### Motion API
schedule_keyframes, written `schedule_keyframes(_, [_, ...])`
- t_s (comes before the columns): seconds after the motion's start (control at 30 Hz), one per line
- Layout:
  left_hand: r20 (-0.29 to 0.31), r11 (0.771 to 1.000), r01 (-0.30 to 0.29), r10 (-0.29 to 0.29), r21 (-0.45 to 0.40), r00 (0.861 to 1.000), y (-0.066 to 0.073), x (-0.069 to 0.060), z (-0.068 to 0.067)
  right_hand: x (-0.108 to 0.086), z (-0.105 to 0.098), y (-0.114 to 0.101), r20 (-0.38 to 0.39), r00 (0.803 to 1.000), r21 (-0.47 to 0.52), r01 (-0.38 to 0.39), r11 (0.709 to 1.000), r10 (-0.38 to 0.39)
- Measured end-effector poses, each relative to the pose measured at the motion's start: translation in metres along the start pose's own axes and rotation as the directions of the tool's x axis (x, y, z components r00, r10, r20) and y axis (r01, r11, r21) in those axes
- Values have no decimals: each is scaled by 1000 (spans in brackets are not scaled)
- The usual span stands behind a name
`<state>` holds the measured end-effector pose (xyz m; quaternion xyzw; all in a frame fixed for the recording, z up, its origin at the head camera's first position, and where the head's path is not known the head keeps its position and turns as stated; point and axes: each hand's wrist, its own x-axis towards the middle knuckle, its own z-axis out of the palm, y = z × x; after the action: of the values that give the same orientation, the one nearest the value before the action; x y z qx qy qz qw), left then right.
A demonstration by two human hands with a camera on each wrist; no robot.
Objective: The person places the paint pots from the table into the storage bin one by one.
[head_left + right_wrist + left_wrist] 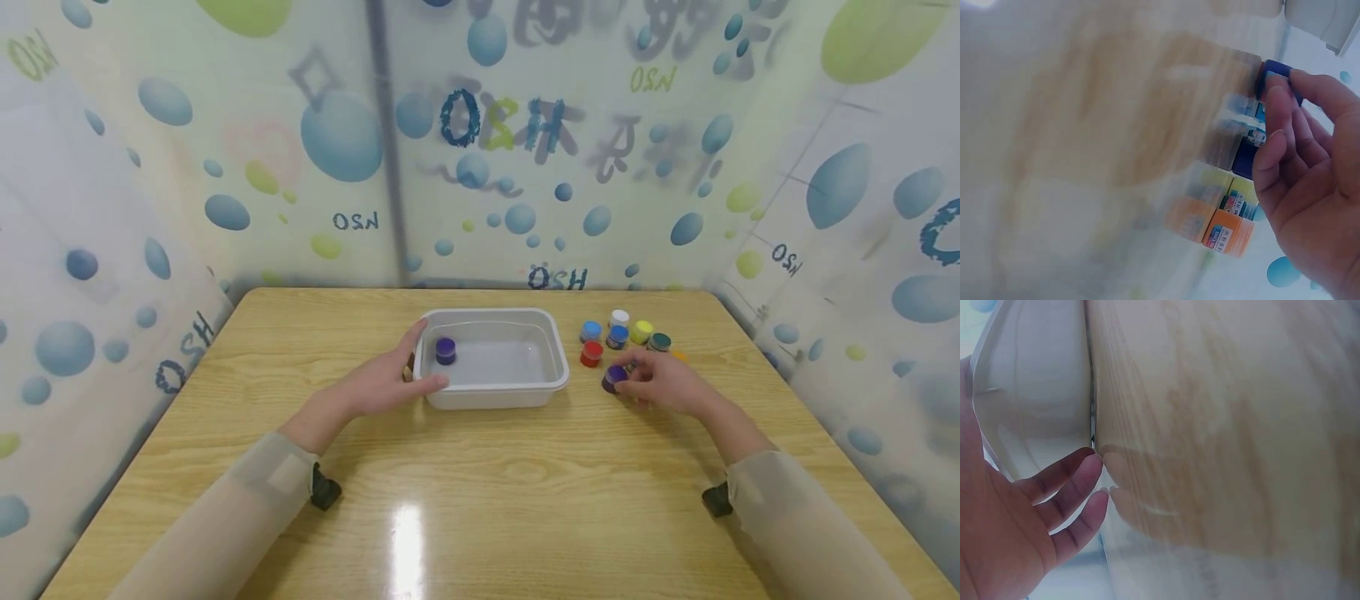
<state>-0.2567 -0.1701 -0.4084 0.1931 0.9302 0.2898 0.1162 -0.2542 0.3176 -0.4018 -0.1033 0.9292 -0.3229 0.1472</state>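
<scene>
A white plastic tub (491,399) stands on the table with one purple paint jar (446,352) inside, near its left end. My left hand (381,380) grips that end, the thumb over the front rim and the other fingers along the outer side. In the left wrist view, several fingertips (1090,467) are down by the tub's base. To the right of the tub, my right hand (669,383) pinches a second purple paint jar (614,378) between thumb and fingers. The right wrist view shows this jar (1270,76) at the fingertips, at table level.
Behind the right hand stand a red jar (591,354), a light blue jar (590,332), a blue jar (617,337), a white jar (619,319), a yellow jar (642,332) and a dark green jar (659,342). An orange jar (1229,232) is partly hidden in the head view.
</scene>
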Motion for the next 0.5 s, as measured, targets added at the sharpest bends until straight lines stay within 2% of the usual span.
schedule_keyframes(0.23, [2,1000,-3,3,0,1000,1,0,0,-5,1,-3,-99,994,11,42,999,-41])
schedule_keyframes(0.5, [-3,1000,0,0,3,1000,1,0,0,-12,-1,-22,-174,978,34,123,992,-115])
